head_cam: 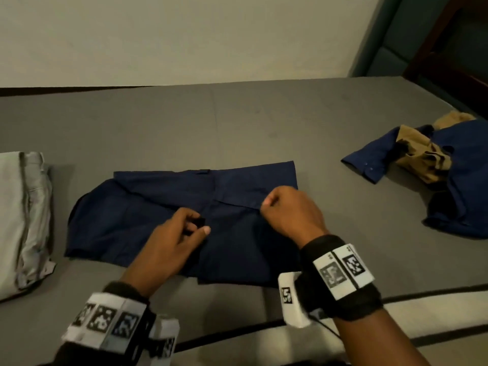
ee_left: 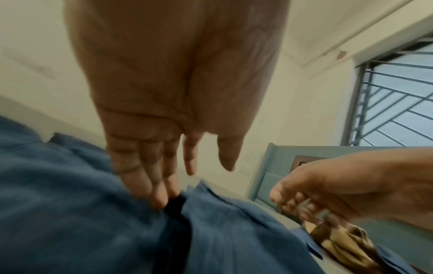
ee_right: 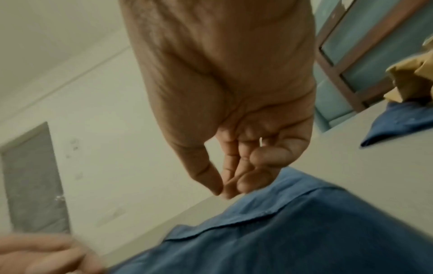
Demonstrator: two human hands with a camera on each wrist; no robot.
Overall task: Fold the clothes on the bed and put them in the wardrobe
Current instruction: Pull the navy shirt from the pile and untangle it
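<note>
A navy shirt [head_cam: 158, 207] lies partly folded and flat in the middle of the grey bed [head_cam: 237, 122]. My left hand [head_cam: 184, 228] is over its centre. In the left wrist view, the left hand [ee_left: 164, 166] has fairly straight fingers, and the outer fingertips [ee_left: 159, 200] press into a dark fold of the shirt [ee_left: 70, 213]. My right hand [head_cam: 285, 207] hovers at the edge of the folded flap. Its fingers are curled and the thumb meets the fingertips in the right wrist view [ee_right: 234, 176]. No cloth shows between them, and the shirt [ee_right: 304, 231] lies just below.
A folded grey garment [head_cam: 23, 220] sits at the bed's left edge. A loose pile of blue and tan clothes [head_cam: 435, 167] lies at the right. A wall runs along the far side, a teal headboard [head_cam: 383, 48] stands at the far right, and the bed's near edge [head_cam: 422, 313] is by my wrists.
</note>
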